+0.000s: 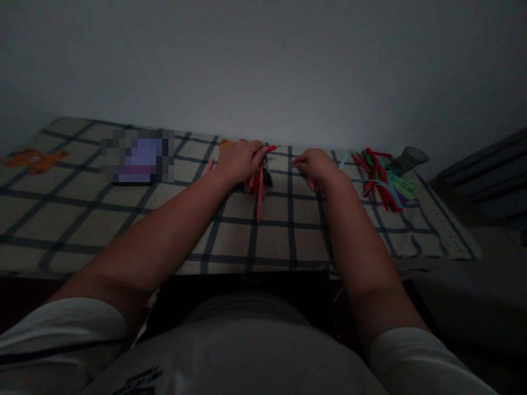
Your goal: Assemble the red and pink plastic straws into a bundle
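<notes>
My left hand (239, 160) rests near the far edge of the checked cloth (123, 219), its fingers closed round a bundle of red strands (258, 186) that hang toward me from under the palm. One red tip sticks out to the right of its fingers. My right hand (316, 164) lies a short way to the right, fingers pinched together on a few thin red strands that show below the palm. Both forearms reach forward across the cloth.
A loose pile of red, green and blue strands (381, 178) lies right of my right hand, with a dark cylinder (407, 159) behind it. A blurred purple object (138, 156) sits at the left. An orange figure (35, 160) is at the far left. A wall stands behind.
</notes>
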Tool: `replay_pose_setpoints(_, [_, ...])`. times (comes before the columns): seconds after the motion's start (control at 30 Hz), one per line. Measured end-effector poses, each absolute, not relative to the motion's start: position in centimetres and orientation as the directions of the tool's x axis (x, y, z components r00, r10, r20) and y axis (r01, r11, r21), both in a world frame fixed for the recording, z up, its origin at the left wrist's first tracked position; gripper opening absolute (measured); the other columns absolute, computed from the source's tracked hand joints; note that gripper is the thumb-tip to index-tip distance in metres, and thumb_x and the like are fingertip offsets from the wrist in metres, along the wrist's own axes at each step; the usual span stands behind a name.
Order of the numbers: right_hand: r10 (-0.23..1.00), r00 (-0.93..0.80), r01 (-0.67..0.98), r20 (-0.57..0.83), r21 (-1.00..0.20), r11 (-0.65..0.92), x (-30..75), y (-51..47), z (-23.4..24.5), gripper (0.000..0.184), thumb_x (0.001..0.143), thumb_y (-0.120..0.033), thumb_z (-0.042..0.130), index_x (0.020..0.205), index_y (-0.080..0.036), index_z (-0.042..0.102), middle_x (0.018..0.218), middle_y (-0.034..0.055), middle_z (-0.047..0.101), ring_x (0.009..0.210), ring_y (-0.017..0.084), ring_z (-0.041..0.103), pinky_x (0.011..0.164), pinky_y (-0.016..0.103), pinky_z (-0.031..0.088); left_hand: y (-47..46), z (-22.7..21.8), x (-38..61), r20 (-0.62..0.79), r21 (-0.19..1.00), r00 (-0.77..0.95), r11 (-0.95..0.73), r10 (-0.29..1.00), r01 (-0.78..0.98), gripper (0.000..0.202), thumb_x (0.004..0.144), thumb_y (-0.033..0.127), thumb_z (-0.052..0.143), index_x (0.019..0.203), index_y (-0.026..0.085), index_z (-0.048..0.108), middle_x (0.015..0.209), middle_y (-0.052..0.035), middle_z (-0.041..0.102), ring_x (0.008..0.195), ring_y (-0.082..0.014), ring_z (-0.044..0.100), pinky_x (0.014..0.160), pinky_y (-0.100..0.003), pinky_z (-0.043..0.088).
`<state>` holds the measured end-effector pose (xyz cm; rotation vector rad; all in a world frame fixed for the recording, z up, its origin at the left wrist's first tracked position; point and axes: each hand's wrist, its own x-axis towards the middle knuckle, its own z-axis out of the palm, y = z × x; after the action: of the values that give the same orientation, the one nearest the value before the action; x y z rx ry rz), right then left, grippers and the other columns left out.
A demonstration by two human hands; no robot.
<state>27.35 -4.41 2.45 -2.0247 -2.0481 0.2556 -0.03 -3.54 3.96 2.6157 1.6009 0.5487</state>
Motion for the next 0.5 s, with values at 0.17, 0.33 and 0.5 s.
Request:
replay_pose_setpoints(0.17, [0.996,-0.044,0.973,0.077,-0.222,0.06,27.65,-3.95,1.89,0.039,0.109,-0.016,0.068,0.134,-0.016,0.098,0.118,0.0208,0.095,0.11,0.039,0.09,0.103,0.048,0.068,-3.19,3.53,-0.16,0.31,0.212,0.422,-0.495,0.852,0.843,0.066,0.126,0.062,0.033,0.139,0.026,0.086,0.134,-0.0168,0.09,0.125,-0.0379,0.082,0.104,-0.045,0.057])
replay_pose_setpoints(0.33, [0.992,-0.05,0.976,0.112,-0.204,0.073,27.81,-3.57,1.53,0.034,0.107,-0.017,0.072,0.129,-0.016,0.099,0.127,0.0215,0.094,0.119,0.039,0.089,0.106,0.047,0.067,-3.27,3.55,-0.14,0.305,0.225,0.405,-0.479,0.862,0.849,0.067,0.125,0.064,0.033,0.14,0.026,0.086,0.135,-0.0169,0.09,0.127,-0.0378,0.081,0.102,-0.044,0.056])
replay_pose_setpoints(0.5, [0.993,-0.051,0.97,0.104,-0.232,0.074,27.62,-3.54,1.43,0.035,0.106,-0.017,0.072,0.129,-0.016,0.098,0.125,0.0204,0.095,0.115,0.037,0.088,0.101,0.046,0.066,-3.47,3.83,-0.08,0.287,0.216,0.416,-0.481,0.863,0.849,0.067,0.125,0.063,0.033,0.14,0.025,0.086,0.136,-0.0175,0.09,0.128,-0.0387,0.081,0.102,-0.044,0.056])
